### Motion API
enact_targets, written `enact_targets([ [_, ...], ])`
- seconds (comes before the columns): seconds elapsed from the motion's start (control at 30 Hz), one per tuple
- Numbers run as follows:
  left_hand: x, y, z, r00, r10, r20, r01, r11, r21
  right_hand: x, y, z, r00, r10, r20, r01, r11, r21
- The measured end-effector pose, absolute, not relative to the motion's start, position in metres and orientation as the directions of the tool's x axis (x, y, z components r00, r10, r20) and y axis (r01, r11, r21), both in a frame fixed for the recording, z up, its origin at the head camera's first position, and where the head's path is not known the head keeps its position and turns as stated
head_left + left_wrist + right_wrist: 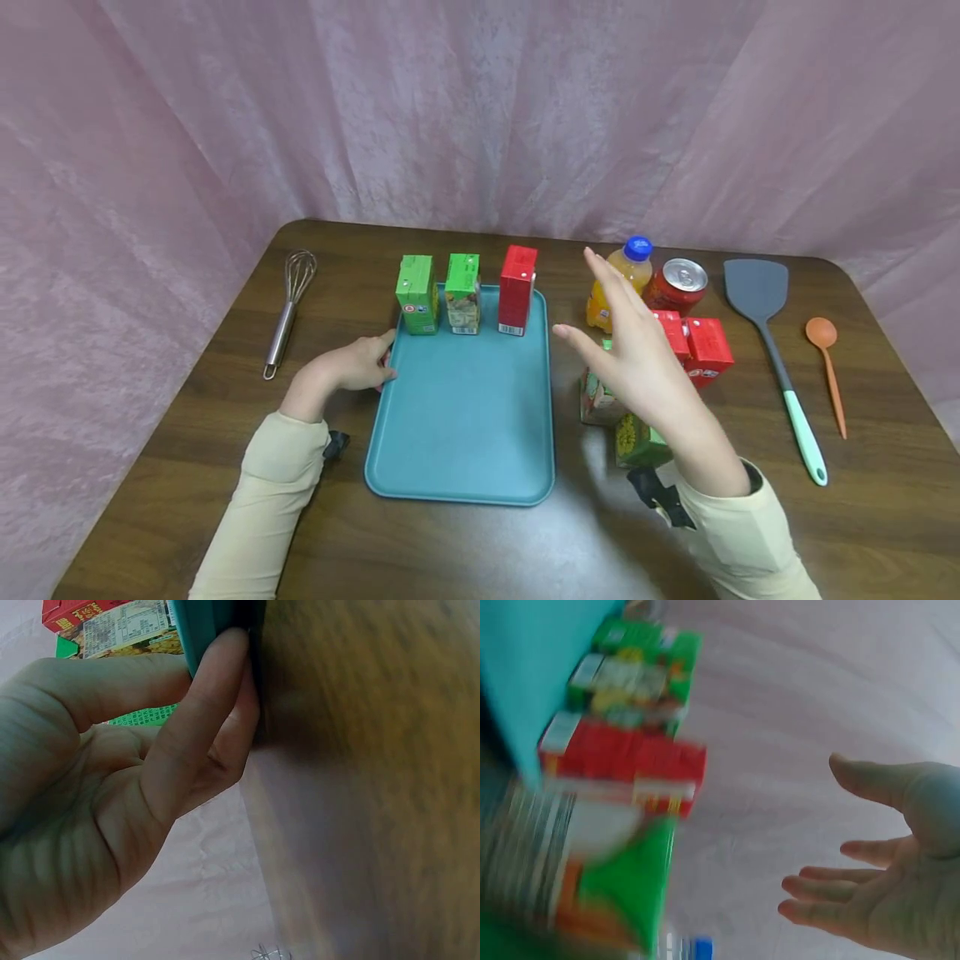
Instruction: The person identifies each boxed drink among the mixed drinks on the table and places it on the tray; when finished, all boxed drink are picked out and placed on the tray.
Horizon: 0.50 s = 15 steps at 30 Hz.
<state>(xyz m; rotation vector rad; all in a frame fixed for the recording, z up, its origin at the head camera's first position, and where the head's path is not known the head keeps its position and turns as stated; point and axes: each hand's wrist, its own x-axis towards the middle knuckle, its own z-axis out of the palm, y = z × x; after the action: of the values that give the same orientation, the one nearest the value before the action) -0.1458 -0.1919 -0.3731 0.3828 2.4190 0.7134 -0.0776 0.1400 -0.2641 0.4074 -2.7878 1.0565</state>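
Observation:
A blue-green tray [457, 417] lies on the table, and my left hand [341, 367] grips its left rim. In the left wrist view, fingers [214, 682] pinch the tray's edge [196, 630]. Along the tray's far end stand a green drink carton [417, 296], a green-topped carton [463, 296] and a red carton [517, 292]. My right hand [637, 358] is raised right of the tray, fingers extended, thumb apart, holding nothing. It partly hides a picture-printed carton [597, 402], a green carton [641, 442] and two red cartons [708, 350].
Behind the right-hand cartons stand an orange drink bottle [632, 271] with a blue cap and a red can [677, 285]. A whisk [288, 308] lies at the left. Far right are a grey turner [759, 292] with a mint handle and an orange spoon [828, 367]. Pink curtain [480, 108] hangs behind.

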Motion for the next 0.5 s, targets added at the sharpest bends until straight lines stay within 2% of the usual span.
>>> enact_targets([
  [0.3,-0.147,-0.191,-0.375,-0.792,0.419,-0.445,0.114,0.817,0.566,-0.081,0.210,-0.269,-0.958,-0.251,0.140,-0.287,0.807,-0.517],
  [0.5,-0.146,-0.191,-0.374,-0.794,0.405,-0.453,0.095,0.819,0.567,-0.079,0.252,-0.279,-0.937,-0.300,0.177,-0.348,0.829,-0.437],
])
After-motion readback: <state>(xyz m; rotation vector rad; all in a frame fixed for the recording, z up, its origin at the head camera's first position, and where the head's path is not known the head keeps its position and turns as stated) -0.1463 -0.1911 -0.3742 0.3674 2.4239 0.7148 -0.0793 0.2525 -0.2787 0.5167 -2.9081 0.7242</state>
